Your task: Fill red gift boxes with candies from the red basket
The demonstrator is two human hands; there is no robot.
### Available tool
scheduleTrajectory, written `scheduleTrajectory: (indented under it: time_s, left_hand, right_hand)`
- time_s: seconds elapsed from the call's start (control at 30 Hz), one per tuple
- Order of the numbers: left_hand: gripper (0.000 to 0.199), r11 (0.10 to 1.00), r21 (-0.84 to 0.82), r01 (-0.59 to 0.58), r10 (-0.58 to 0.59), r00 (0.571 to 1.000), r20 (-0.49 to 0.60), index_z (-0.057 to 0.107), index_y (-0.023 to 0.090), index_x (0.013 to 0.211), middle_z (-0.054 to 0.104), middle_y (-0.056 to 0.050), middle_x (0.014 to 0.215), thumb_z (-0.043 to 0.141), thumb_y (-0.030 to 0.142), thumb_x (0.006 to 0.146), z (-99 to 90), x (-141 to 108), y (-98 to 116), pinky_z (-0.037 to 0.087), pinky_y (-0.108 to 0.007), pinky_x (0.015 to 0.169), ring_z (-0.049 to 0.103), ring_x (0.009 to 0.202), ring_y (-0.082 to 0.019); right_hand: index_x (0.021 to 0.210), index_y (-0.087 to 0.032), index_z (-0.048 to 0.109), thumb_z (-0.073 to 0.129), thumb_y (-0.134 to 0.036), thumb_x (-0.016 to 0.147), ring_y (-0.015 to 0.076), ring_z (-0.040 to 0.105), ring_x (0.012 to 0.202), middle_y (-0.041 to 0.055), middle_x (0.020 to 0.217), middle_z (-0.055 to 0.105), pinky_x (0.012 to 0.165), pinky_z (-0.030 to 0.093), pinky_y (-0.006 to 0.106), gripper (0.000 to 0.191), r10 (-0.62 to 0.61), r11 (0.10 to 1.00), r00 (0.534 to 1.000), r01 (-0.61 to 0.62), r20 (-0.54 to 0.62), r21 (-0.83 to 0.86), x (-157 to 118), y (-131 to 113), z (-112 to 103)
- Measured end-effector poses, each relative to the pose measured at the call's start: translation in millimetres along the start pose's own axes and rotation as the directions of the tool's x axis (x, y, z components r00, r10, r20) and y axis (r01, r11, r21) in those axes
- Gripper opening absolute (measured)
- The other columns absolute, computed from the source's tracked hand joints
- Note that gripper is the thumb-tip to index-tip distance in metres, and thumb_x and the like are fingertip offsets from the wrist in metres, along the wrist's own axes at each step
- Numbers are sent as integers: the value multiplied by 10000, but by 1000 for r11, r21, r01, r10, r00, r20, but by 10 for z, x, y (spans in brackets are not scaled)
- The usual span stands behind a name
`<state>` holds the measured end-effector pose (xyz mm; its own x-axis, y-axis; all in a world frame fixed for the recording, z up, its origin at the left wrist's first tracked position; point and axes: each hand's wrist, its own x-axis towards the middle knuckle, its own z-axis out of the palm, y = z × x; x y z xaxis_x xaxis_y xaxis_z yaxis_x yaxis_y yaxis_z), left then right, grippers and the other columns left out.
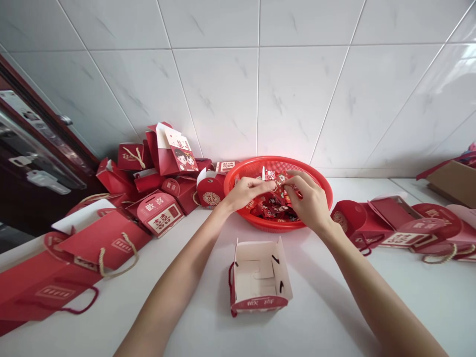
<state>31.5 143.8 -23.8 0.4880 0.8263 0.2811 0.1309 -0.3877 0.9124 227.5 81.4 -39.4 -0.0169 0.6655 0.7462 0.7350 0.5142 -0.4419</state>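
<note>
Both hands are over a red plastic basket heaped with small red wrapped candies. My left hand reaches in from the left, thumb and fingers pinched at the edge of a red candy packet. From the right, my right hand pinches the same packet at its other side. In front of the basket, nearer to me, stands a red gift box with its top open. Its white inside shows only cord ends, and a dark red cord hangs at its left side.
Red gift boxes with rope handles are piled along the left. More red boxes line the right. A tiled wall rises behind the white table. A door with keys in its lock is at far left; a cardboard box at far right.
</note>
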Motion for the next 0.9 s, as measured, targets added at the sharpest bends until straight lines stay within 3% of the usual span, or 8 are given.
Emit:
scheduleTrajectory:
  time_s: [0.1, 0.23, 0.37, 0.43, 0.57, 0.67, 0.8, 0.9]
  left_hand:
    - [439, 1000, 9, -26, 25, 990, 139, 796, 181, 778, 692, -16, 705, 768, 619, 780, 36, -18, 35, 484, -302, 666, 606, 683, -167]
    - [388, 997, -56, -57, 66, 985, 161, 793, 170, 812, 733, -44, 780, 774, 556, 791, 47, -20, 41, 530, -355, 740, 657, 758, -209]
    - [272, 994, -8, -110, 110, 975, 193, 793, 171, 840, 768, -50, 848, 770, 440, 813, 35, -25, 50, 526, -357, 811, 679, 837, -219]
    - [267, 988, 22, -154, 147, 972, 182, 792, 172, 852, 771, -48, 856, 748, 435, 834, 33, -28, 52, 521, -354, 830, 678, 865, -218]
    - [309, 981, 27, -192, 185, 968, 168, 793, 175, 903, 773, -52, 882, 726, 474, 857, 36, -32, 46, 537, -365, 851, 687, 889, -225]
    - [320, 988, -13, -157, 157, 974, 162, 802, 174, 924, 786, -68, 919, 770, 477, 825, 49, -33, 33, 559, -376, 845, 709, 884, -236]
    - [358, 985, -129, -113, 133, 978, 161, 811, 179, 964, 801, -94, 1018, 832, 475, 764, 66, -24, 15, 582, -416, 895, 730, 963, -271]
    - [309, 986, -122, -111, 124, 987, 104, 807, 182, 907, 798, -81, 952, 815, 464, 782, 60, -18, 7, 583, -416, 894, 729, 948, -261]
  right_hand:
    - [918, -255, 662, 601, -262, 924, 271, 724, 1042, 98, 1222, 734, 865, 607, 432, 62, 23, 987, 1000, -24, 11, 160, 6, -32, -20]
    - [1037, -243, 677, 763, -416, 845, 245, 732, 951, 77, 1085, 751, 817, 617, 393, 273, 277, 814, 954, -298, 118, 498, 67, -48, -131]
    - [817, -216, 704, 839, -543, 762, 193, 685, 736, 30, 785, 727, 720, 591, 344, 358, 353, 638, 874, -487, 335, 597, 108, -55, -199]
    - [714, -214, 654, 880, -550, 708, 162, 637, 643, 6, 701, 686, 664, 568, 323, 406, 378, 567, 855, -518, 356, 640, 112, -51, -199]
    - [684, -216, 618, 936, -530, 623, 146, 617, 605, -14, 647, 658, 627, 557, 303, 450, 443, 444, 818, -556, 367, 703, 107, -42, -172]
    - [702, -222, 626, 937, -545, 597, 158, 641, 629, 0, 708, 702, 637, 574, 311, 460, 480, 437, 810, -553, 337, 709, 107, -46, -162]
    - [755, -241, 635, 877, -590, 663, 196, 693, 759, 20, 824, 739, 693, 596, 326, 434, 495, 520, 832, -515, 252, 682, 101, -47, -171]
    - [860, -247, 663, 837, -591, 719, 230, 718, 883, 43, 950, 762, 775, 613, 366, 411, 450, 550, 848, -510, 280, 661, 92, -43, -171]
